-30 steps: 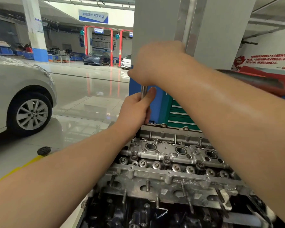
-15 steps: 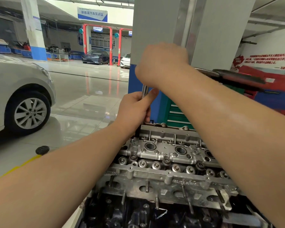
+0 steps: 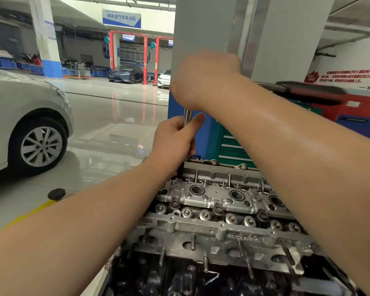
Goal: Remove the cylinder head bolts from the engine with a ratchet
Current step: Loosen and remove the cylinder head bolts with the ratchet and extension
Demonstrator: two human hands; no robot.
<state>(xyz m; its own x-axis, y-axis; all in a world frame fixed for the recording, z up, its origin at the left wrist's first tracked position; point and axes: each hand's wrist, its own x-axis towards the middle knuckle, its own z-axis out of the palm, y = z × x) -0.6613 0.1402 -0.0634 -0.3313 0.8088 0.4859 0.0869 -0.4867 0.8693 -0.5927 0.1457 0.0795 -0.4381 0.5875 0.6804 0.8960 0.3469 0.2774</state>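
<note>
The ratchet [image 3: 187,117] is standing upright, only a short bright length of its steel shaft showing between the two hands; its top is hiding inside the right hand [image 3: 203,80] and its lower part inside the left hand [image 3: 173,142]. A dark tip is reaching down from under the left hand to the far left corner of the engine [image 3: 218,212], whose grey aluminium cylinder head is lying open below both forearms, round plug wells and valve springs showing.
</note>
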